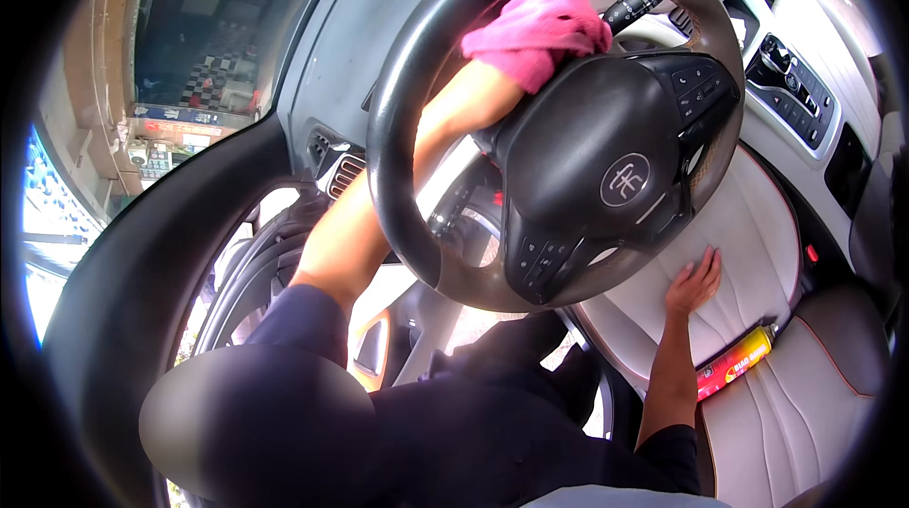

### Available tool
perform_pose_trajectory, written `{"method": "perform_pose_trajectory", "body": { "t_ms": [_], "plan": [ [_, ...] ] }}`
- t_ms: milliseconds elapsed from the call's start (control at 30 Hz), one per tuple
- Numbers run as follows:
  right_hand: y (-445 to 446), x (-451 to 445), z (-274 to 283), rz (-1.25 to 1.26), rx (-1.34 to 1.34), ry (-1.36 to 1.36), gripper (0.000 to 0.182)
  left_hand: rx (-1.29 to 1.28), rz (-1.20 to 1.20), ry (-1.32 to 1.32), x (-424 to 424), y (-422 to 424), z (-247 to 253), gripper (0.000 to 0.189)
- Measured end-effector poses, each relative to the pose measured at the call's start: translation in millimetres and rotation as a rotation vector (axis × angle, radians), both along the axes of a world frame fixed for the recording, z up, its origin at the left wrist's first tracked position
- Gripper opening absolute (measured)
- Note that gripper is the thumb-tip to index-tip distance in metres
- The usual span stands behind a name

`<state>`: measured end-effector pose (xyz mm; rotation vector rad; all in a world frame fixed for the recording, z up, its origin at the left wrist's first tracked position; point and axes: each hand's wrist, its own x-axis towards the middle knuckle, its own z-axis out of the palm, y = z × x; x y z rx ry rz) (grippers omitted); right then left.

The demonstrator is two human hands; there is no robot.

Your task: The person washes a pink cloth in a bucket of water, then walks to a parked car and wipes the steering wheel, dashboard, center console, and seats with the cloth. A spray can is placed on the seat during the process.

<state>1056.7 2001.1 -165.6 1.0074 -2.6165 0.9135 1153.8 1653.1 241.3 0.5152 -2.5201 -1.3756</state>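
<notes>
The black steering wheel (392,117) of a car fills the upper middle of the view. My left arm passes through the wheel's rim, and my left hand (536,43) is wrapped in a pink cloth (547,25) behind the wheel, close to the stalk (632,7). The cloth hides the fingers. Lower right, my right hand (696,281) rests on the light seat cushion (746,224) with its fingers spread and holds nothing. A red and yellow aerosol can (735,368) lies below that hand, where the cushion meets the backrest.
The dashboard (334,60) and windshield pillar (177,224) are on the left, beside an air vent (346,176). The centre console (795,89) with its buttons stands at the right. A red buckle (812,253) shows at the cushion's side. The open door is partly visible lower left.
</notes>
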Motion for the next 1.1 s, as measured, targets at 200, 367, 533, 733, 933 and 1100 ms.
{"method": "perform_pose_trajectory", "body": {
  "t_ms": [200, 367, 533, 733, 933, 1100],
  "plan": [
    [1.0, 1.0, -1.5, 0.006, -0.004, -0.003, 0.045, -0.886, 0.097, -0.053, 50.5, -22.6, -36.6, 0.024],
    [1.3, 1.0, -2.6, 0.002, -0.001, -0.031, 0.045, 0.317, 0.640, 0.080, 116.9, 46.4, 10.1, 0.021],
    [1.5, 2.6, 1.3, 0.001, 0.015, -0.035, 0.046, 0.439, 0.836, 0.229, 130.5, 82.7, 55.4, 0.021],
    [1.9, 3.1, -7.2, -0.013, 0.030, -0.042, 0.046, -1.186, 0.287, -0.635, 104.8, 48.3, 10.4, 0.035],
    [-1.1, 1.3, -7.2, 0.015, -0.037, -0.017, 0.046, -1.266, 0.120, -0.346, 33.6, -42.7, 4.9, 0.041],
    [0.2, 6.6, -4.4, 0.043, -0.032, -0.032, 0.045, -1.362, 0.163, -0.269, 63.9, -48.3, 1.6, 0.040]
  ]
}}
